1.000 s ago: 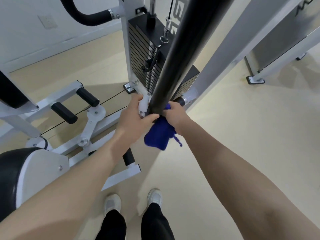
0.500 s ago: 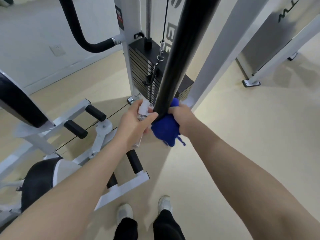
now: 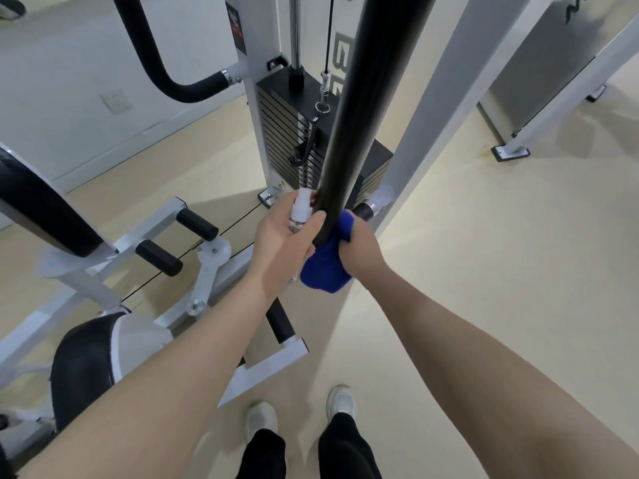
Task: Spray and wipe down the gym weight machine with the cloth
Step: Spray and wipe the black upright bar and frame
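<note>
A thick black padded bar (image 3: 359, 108) of the white weight machine (image 3: 259, 63) runs from the top of the view down to my hands. My right hand (image 3: 361, 245) grips a blue cloth (image 3: 326, 267) wrapped around the bar's lower end. My left hand (image 3: 280, 240) holds a small white spray bottle (image 3: 300, 209) upright, just left of the bar, with the thumb reaching toward the bar. The bottle's lower part is hidden in my palm.
The black weight stack (image 3: 294, 140) with its cable and pin stands behind the bar. Black foam rollers (image 3: 197, 224) and a black seat pad (image 3: 83, 368) lie at the left. Another white frame (image 3: 511, 152) stands at the right. My shoes (image 3: 340, 402) are on beige floor.
Both hands have slid a little up the bar with the cloth and bottle. My head has tilted up, so more of the machine's upper frame shows.
</note>
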Demonstrator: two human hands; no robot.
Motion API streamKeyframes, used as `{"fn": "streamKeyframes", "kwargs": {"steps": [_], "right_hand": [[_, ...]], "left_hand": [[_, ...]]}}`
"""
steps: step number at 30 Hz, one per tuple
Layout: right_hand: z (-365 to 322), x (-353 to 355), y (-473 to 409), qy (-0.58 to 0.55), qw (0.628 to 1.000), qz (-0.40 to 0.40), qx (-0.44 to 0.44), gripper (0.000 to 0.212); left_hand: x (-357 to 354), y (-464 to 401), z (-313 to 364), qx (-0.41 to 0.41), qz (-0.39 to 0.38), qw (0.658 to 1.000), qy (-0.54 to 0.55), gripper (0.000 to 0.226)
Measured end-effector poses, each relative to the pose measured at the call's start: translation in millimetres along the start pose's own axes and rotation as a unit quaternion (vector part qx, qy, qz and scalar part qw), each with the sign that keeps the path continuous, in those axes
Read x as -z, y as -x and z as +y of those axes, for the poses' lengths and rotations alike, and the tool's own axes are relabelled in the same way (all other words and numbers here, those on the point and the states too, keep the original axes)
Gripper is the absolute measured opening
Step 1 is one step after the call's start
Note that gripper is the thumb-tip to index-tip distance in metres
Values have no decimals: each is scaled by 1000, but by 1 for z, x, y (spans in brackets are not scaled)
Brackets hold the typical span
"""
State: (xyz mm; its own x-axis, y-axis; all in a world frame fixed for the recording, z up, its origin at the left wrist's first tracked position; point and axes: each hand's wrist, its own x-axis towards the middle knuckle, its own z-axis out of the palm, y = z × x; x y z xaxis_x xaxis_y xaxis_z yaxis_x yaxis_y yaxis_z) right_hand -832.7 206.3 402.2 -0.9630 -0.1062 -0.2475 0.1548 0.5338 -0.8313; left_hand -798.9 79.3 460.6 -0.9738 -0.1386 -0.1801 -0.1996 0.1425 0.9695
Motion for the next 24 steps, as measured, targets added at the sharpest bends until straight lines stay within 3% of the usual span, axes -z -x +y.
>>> {"fn": "streamKeyframes", "kwargs": {"steps": [2,4,7,9,12,15,20,21,24], "right_hand": [[23,-9,-6,147,988,-44,-2,29],[31,-5,-15,224,973,-50,10,33],[29,16,-37,130,984,113,-33,30],[36,30,-53,158,967,191,-57,34],[56,34,-69,238,963,114,-59,39],[62,14,-61,264,963,58,0,48],[52,9,-51,264,958,-76,82,39],[51,16,-56,264,958,-72,81,40],[57,21,-74,242,969,48,30,45]], "left_hand": [[0,1,-5,11,2,1000,1,20],[2,2,-7,16,-3,1000,-8,20],[5,-3,-9,7,-16,999,-33,19],[6,-9,-14,10,-12,999,-43,23],[3,-17,-25,16,-25,999,-29,22],[5,-24,-25,25,-34,999,-4,19],[11,-28,-12,7,-57,993,-107,19],[11,-27,-12,9,-54,993,-109,20],[10,-26,-17,15,-38,996,-79,23]]}}
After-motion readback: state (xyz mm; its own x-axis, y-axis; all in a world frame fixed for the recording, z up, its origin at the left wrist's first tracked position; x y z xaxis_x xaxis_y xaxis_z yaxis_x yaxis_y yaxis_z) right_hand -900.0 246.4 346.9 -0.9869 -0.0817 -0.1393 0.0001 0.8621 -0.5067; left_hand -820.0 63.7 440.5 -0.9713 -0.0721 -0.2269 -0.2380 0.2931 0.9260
